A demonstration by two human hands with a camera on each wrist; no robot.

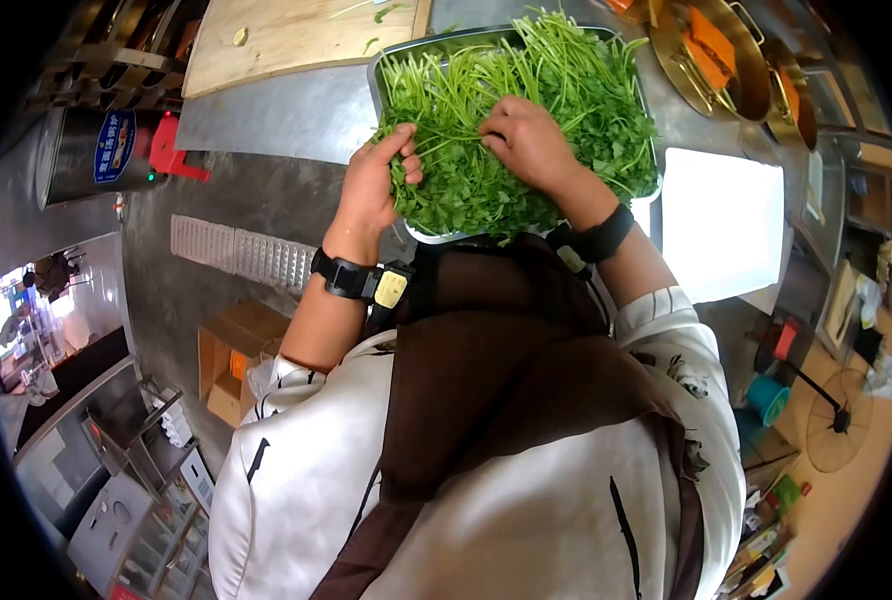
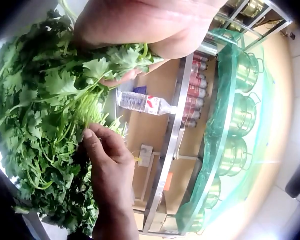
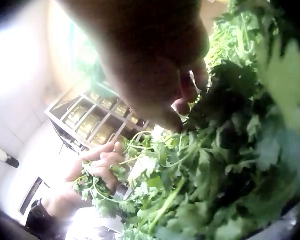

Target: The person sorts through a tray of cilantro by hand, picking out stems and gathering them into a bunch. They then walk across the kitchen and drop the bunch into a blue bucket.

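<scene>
A metal tray (image 1: pixel 428 238) heaped with leafy green cilantro (image 1: pixel 476 190) stands in front of the person, stems toward the far side. At its left edge the left hand (image 1: pixel 371 180) grips a few sprigs; in the right wrist view their leaves (image 3: pixel 97 187) poke out between its curled fingers. The right hand (image 1: pixel 534 145) is over the middle of the heap, knuckles up. Seen from the left wrist, its thumb and forefinger pinch thin stems (image 2: pixel 92 112). In the right wrist view the right hand is dark and its fingertips are partly hidden by leaves.
A wooden cutting board (image 1: pixel 296 45) with green scraps lies beyond the tray to the left. Brass pots (image 1: pixel 736 100) with orange packets stand at the far right, and a white sheet-like surface (image 1: pixel 721 225) is nearer. A cardboard box (image 1: pixel 228 350) sits low at left.
</scene>
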